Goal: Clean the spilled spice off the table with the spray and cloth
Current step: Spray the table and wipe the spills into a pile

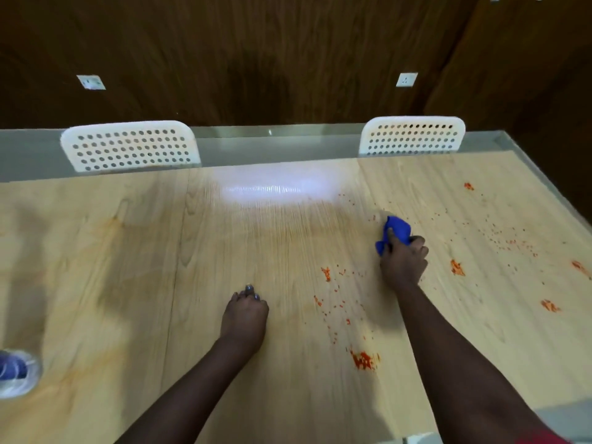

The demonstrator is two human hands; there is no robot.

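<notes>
My right hand (404,261) grips a bunched blue cloth (397,230) and holds it down on the light wooden table (134,283), right of centre. Red-orange spilled spice (363,360) lies in clumps and scattered grains across the table's right half, on both sides of that hand. My left hand (245,315) rests on the table near the middle with fingertips bent down onto the surface, holding nothing. A blurred bottle with a blue top, probably the spray (14,371), stands at the left edge.
Two white perforated chair backs (129,145) (413,134) stand at the table's far edge. Behind them is a dark wooden wall with two white sockets (91,82). The table's right edge runs diagonally near the spice patches.
</notes>
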